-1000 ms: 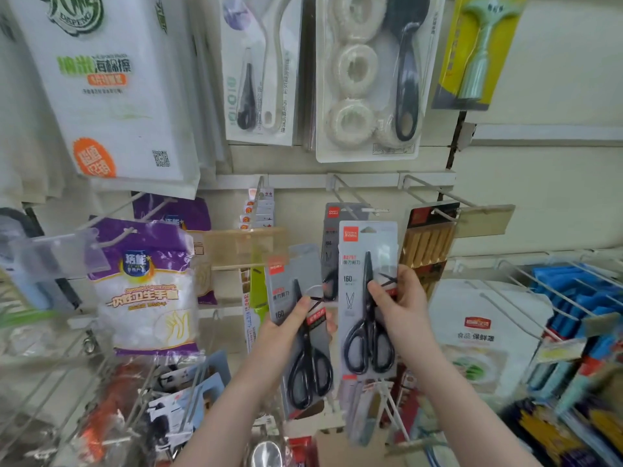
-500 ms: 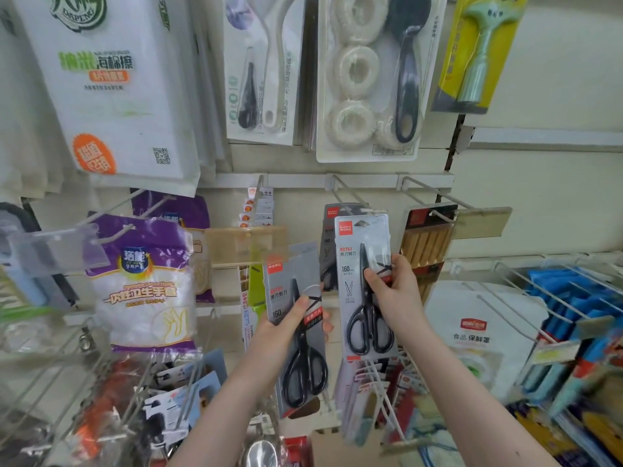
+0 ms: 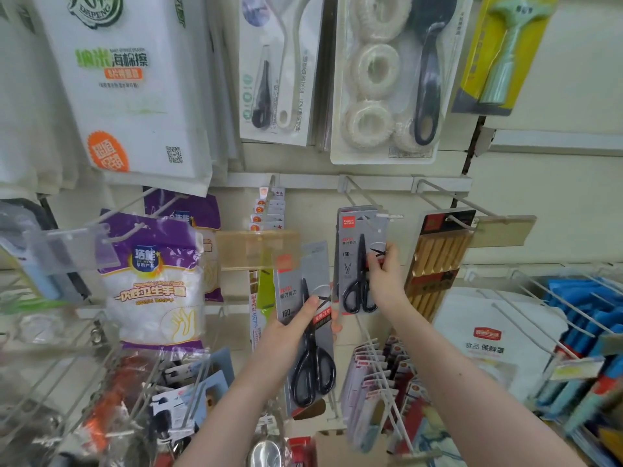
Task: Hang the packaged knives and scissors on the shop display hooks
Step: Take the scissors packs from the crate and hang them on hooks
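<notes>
My right hand grips a grey card pack of black scissors and holds it up at a wire display hook; the card's top hole sits at the hook's tip. Whether another pack hangs behind it I cannot tell. My left hand holds a second grey pack of black scissors lower and to the left, upright, thumb across its front.
A chopsticks pack hangs on the hook to the right. Purple glove bags hang left, brush packs above. Below are wire hooks with small carded goods and blue packs at right.
My right hand has raised its scissors pack up and back until the card's top reaches the hook's tip. My left hand has stayed almost still with its pack.
</notes>
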A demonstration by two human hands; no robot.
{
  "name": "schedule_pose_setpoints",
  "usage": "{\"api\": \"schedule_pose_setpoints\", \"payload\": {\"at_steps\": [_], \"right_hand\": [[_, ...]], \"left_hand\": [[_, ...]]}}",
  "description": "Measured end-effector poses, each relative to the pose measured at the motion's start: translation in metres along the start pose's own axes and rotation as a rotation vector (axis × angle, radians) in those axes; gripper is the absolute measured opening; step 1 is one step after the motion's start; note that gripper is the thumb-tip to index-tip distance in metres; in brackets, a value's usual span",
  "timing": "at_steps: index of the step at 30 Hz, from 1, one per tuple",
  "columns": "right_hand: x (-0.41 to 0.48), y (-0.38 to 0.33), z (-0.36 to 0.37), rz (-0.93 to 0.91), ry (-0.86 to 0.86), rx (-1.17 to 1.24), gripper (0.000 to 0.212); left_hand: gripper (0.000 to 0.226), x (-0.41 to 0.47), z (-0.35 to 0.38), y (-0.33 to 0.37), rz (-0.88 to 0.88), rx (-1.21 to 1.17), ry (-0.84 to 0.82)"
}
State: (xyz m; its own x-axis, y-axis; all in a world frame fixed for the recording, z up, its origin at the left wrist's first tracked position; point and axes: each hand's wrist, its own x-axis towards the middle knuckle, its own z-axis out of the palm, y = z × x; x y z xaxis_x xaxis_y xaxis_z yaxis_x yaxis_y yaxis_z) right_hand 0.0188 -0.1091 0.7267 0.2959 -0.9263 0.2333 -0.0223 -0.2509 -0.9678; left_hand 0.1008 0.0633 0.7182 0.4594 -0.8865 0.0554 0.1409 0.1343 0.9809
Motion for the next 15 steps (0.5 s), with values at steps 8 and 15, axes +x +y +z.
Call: {"api": "schedule_pose_setpoints", "payload": {"at_steps": [8, 15], "right_hand": [[-0.028, 0.006, -0.015, -0.086, 0.375, 0.111, 0.016], [-0.086, -0.018, -0.011, -0.044, -0.24, 0.192, 0.014]], "left_hand": [[0.042, -0.003, 0.001, -0.003, 0.008, 0.035, -0.046], [0.032, 0.002, 0.013, -0.013, -0.013, 0.035, -0.07]]}}
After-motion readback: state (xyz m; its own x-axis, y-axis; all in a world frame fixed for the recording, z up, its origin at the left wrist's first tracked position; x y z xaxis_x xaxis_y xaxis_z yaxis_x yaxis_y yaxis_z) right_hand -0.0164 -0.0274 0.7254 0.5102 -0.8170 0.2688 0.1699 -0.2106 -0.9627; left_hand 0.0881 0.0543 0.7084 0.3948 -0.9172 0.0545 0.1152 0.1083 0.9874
